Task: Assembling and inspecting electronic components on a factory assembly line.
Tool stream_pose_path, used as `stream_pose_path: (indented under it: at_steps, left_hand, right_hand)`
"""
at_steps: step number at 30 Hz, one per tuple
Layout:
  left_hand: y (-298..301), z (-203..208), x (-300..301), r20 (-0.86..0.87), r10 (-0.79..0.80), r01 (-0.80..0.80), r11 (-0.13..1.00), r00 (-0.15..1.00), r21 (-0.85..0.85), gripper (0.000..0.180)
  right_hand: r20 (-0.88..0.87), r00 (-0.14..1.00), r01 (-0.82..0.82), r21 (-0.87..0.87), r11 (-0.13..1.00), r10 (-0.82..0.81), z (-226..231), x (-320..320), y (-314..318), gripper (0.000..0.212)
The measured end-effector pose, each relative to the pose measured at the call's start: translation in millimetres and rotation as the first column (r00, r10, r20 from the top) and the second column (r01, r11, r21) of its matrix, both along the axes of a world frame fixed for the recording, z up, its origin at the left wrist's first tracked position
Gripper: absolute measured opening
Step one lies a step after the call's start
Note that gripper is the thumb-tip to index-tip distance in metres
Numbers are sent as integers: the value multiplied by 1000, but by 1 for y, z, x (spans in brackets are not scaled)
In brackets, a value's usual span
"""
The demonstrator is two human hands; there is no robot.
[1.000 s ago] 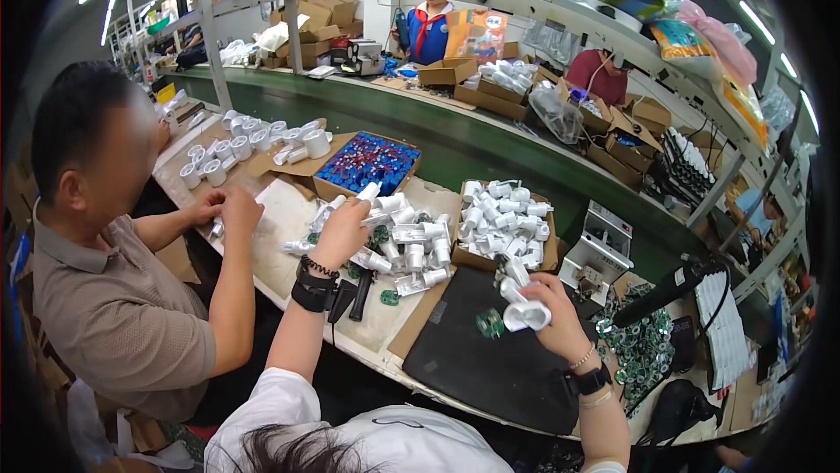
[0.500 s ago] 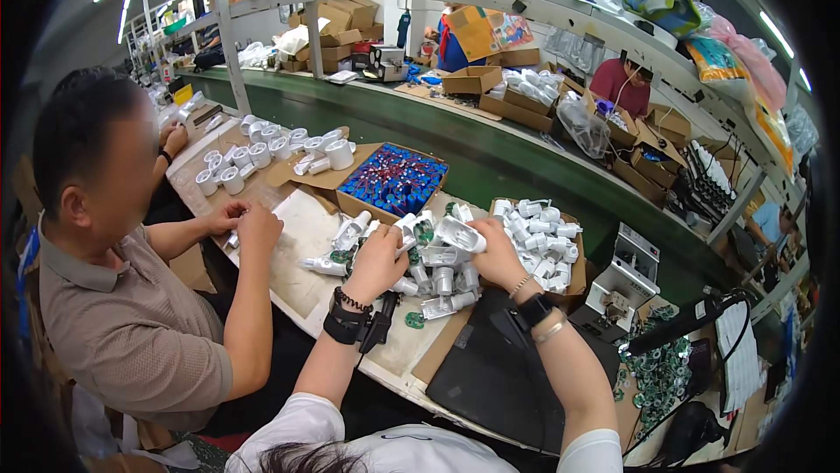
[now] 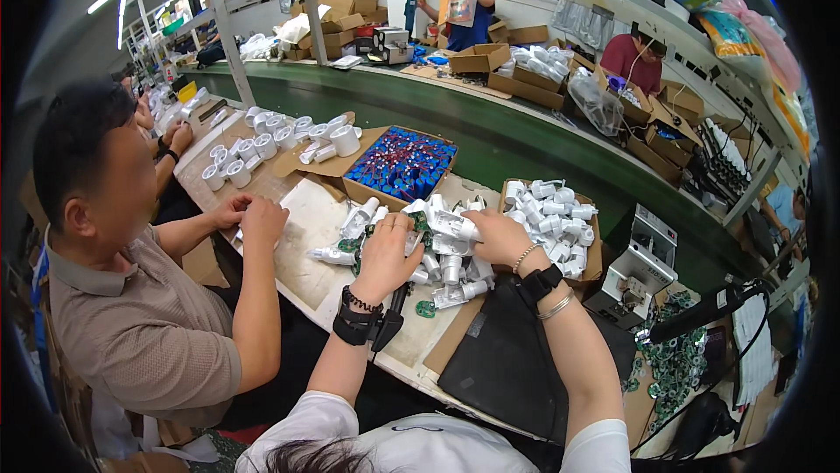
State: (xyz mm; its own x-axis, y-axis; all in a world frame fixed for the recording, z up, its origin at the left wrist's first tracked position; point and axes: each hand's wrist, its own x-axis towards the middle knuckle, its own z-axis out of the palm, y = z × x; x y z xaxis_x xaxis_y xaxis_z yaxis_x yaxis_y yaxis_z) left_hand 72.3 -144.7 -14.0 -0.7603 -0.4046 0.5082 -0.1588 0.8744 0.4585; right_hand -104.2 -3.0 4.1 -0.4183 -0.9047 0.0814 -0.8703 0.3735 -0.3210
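My right hand (image 3: 500,238) is closed on a white plastic housing (image 3: 453,226), held over a heap of similar white housings (image 3: 451,268) with green circuit boards among them. To its left, my left hand (image 3: 387,251) lies over the heap's left part, fingers stretched out and thumb apart; I see nothing gripped in it. Left of that hand, another white housing (image 3: 332,255) lies on the worktable. One loose green circuit board (image 3: 425,308) rests at the heap's near edge. Black straps with small devices circle both my wrists.
Behind the heap sits a carton of blue cylinders with red wires (image 3: 402,158). A carton of white parts (image 3: 560,219) stands at right, beside a grey machine (image 3: 639,259) and piled circuit boards (image 3: 674,364). A black mat (image 3: 516,368) lies nearby. At left a co-worker (image 3: 149,315) works with both hands.
My left fingers have spread away from the white piece they were near. My right hand still holds its housing. The whole view has shifted slightly; a person at the back has moved.
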Motion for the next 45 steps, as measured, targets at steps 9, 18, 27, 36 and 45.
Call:
stream_pose_path:
  at_steps: [9,18,27,36,45]
  left_hand:
    - [5,5,4,-22,10,-11,998,1000,-58,40]
    - [18,14,8,-56,-50,45,996,997,-81,44]
    - [35,31,20,-28,-130,126,983,991,-134,45]
    - [112,40,8,125,-447,462,877,886,-131,45]
    - [172,25,1,289,-672,727,668,682,-160,43]
  right_hand:
    - [38,997,-66,-132,989,72,-6,3,17,47]
    - [-135,984,103,-80,991,-113,7,31,19,45]
    - [-35,981,-193,-117,974,190,63,94,169,46]
    - [170,975,159,-74,985,-144,150,179,330,42]
    - [153,839,545,-237,805,-523,139,208,408,42]
